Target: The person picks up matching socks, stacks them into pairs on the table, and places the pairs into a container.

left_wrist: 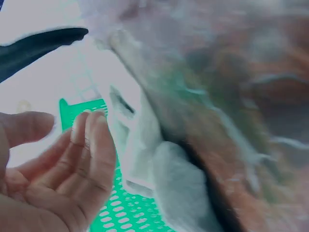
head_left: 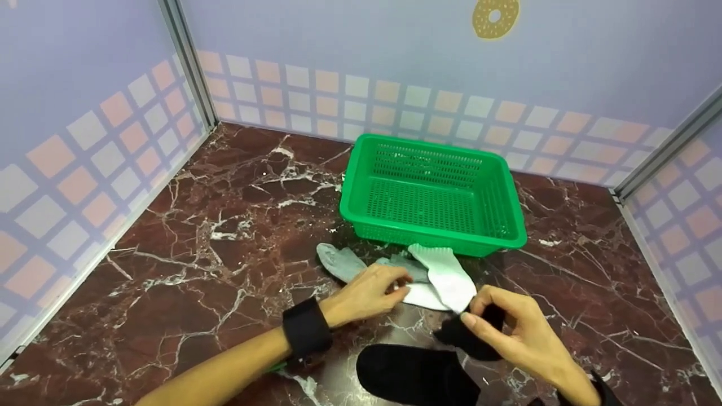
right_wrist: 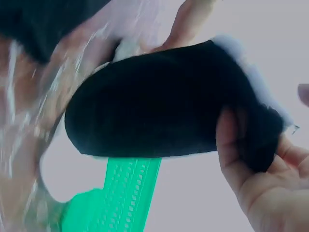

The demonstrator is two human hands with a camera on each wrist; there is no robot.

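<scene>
My right hand (head_left: pixel 522 332) pinches a black sock (head_left: pixel 474 335) by one end between thumb and fingers. In the right wrist view this black sock (right_wrist: pixel 154 101) stretches out sideways from the fingers. My left hand (head_left: pixel 366 290) is over the grey socks (head_left: pixel 341 262), its fingers loosely bent. Nothing sits between its fingers and thumb in the left wrist view, where the hand (left_wrist: pixel 67 179) is beside a white sock (left_wrist: pixel 130 130). White socks (head_left: pixel 448 276) lie partly over the grey ones. Another black sock (head_left: pixel 414 375) lies flat near the front.
Behind the socks a green plastic basket (head_left: pixel 431 225) with perforated sides stands on the dark red marbled surface (head_left: pixel 242 208). Tile-patterned walls (head_left: pixel 327 93) enclose the back and both sides. A small green edge (head_left: pixel 276 366) shows beneath the left forearm.
</scene>
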